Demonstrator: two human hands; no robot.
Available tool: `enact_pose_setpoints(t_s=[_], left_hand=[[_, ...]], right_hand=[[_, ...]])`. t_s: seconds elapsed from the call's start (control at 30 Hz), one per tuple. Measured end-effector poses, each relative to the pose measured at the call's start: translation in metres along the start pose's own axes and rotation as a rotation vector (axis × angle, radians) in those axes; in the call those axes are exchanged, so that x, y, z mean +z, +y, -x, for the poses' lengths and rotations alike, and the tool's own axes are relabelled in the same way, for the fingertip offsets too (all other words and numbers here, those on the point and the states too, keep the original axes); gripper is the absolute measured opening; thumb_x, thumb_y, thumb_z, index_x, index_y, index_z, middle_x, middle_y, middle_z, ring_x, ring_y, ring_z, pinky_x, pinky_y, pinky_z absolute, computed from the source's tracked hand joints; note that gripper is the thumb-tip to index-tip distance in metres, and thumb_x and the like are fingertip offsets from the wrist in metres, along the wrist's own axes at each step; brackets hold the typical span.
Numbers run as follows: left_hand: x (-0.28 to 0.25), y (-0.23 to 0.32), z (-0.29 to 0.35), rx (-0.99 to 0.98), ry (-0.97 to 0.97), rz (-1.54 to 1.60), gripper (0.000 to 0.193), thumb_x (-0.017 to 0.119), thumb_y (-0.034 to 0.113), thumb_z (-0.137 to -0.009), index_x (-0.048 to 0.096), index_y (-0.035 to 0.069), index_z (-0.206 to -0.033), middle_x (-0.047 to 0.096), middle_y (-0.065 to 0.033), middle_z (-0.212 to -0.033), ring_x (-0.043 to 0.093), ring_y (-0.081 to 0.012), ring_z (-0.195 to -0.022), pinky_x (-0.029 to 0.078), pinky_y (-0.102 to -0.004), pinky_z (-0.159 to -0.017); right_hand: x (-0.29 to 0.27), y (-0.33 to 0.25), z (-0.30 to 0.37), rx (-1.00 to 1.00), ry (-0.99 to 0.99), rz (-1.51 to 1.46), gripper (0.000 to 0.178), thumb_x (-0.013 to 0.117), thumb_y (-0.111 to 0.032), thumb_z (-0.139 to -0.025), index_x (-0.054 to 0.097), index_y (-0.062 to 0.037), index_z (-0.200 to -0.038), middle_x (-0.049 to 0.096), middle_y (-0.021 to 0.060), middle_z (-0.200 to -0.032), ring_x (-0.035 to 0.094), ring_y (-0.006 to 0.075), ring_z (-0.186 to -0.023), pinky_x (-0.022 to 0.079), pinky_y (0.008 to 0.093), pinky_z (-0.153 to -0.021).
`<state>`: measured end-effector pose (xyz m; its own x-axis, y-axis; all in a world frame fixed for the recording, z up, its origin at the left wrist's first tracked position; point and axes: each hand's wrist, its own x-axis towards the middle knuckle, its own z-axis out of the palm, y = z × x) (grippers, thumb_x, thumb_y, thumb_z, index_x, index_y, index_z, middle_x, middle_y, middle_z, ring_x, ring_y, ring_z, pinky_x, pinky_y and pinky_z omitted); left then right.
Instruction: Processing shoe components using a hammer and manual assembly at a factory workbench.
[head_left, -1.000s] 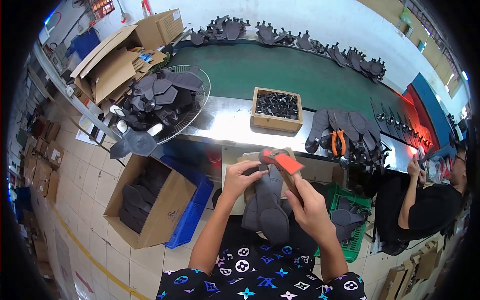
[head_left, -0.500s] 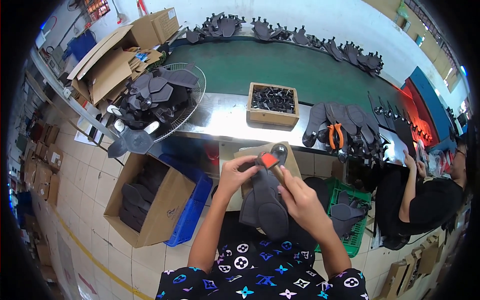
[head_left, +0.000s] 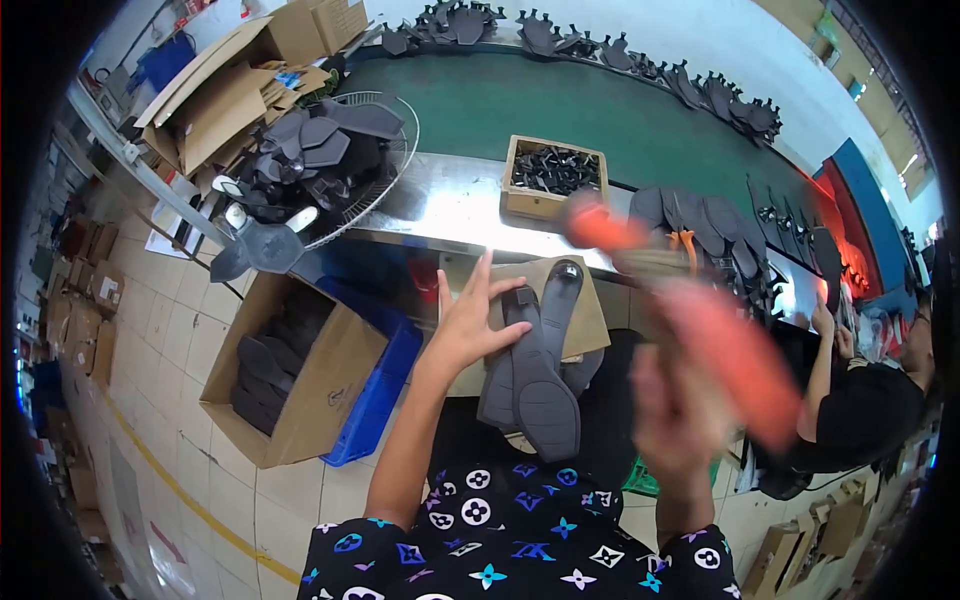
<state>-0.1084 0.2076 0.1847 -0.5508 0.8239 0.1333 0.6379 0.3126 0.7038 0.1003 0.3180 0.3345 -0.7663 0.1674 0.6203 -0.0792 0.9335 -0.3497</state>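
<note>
My left hand (head_left: 466, 322) has its fingers spread, the thumb resting at the side of a dark grey shoe sole (head_left: 546, 405) near its small black heel. That sole lies heel end away from me, over other soles, above my lap. Beside it another sole (head_left: 560, 305) with a shiny black heel rests on a tan board (head_left: 588, 325). My right hand (head_left: 685, 420) is closed round a hammer (head_left: 735, 350), raised to the right of the soles. Motion smears the hammer; its head and handle look orange-red.
On the metal-edged bench stands a wooden box (head_left: 530, 204) of small black parts. Orange-handled pliers (head_left: 686, 250) lie on piled soles (head_left: 728, 232). A wire basket (head_left: 412, 165) of soles, a cardboard box (head_left: 325, 395) and a blue crate (head_left: 378, 400) are left. A co-worker (head_left: 870, 405) sits right.
My right hand has swung the hammer from the heel up and to the right. My left hand has let go of its pinch at the heel, and its fingers have spread.
</note>
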Motion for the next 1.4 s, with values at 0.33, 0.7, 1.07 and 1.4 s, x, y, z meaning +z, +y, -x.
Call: enact_pose_setpoints(t_s=[0.33,0.7,1.07,1.4], left_hand=[[0.005,-0.011,0.004,0.145,0.084,-0.104,0.039,0.073,0.039,-0.083,0.071,0.017,-0.116,0.063,0.003,-0.135,0.029,-0.0261,-0.149,-0.009,-0.0701,-0.113],[-0.053,0.118,0.113,-0.048,-0.292,0.835,0.023,0.06,0.015,-0.093,0.071,-0.004,-0.097,0.073,-0.0133,-0.097,0.07,-0.0206,-0.09,0.051,-0.0301,-0.085],[-0.057,0.144,0.129,-0.265,-0.724,1.343,0.028,0.054,0.019,-0.102,0.069,-0.005,-0.107,0.07,-0.0082,-0.103,0.062,-0.0113,-0.097,0.046,-0.0265,-0.087],[-0.049,0.142,0.127,0.095,-0.889,1.333,0.027,0.057,0.02,-0.101,0.069,-0.003,-0.107,0.071,-0.0086,-0.087,0.066,-0.0155,-0.078,0.049,-0.0274,-0.074]], right_hand=[[0.018,0.006,0.011,0.167,-0.065,-0.176,0.054,0.067,0.002,-0.089,0.05,0.0004,-0.14,0.062,0.0183,-0.086,0.063,0.0329,-0.07,0.052,0.0384,-0.064],[0.069,0.045,0.03,0.156,-0.38,0.147,0.045,0.068,-0.016,-0.088,0.06,-0.0078,-0.132,0.064,0.0115,-0.103,0.066,0.0261,-0.088,0.052,0.0363,-0.068],[0.006,0.026,0.04,0.021,-0.509,-1.238,0.036,0.072,-0.022,-0.09,0.069,0.0091,-0.107,0.068,0.0236,-0.102,0.068,0.0348,-0.089,0.055,0.0359,-0.073],[-0.016,0.012,0.025,-0.38,-0.587,-1.109,0.032,0.071,-0.019,-0.091,0.065,0.0126,-0.089,0.062,0.0208,-0.082,0.054,0.0281,-0.06,0.045,0.0324,-0.05]])
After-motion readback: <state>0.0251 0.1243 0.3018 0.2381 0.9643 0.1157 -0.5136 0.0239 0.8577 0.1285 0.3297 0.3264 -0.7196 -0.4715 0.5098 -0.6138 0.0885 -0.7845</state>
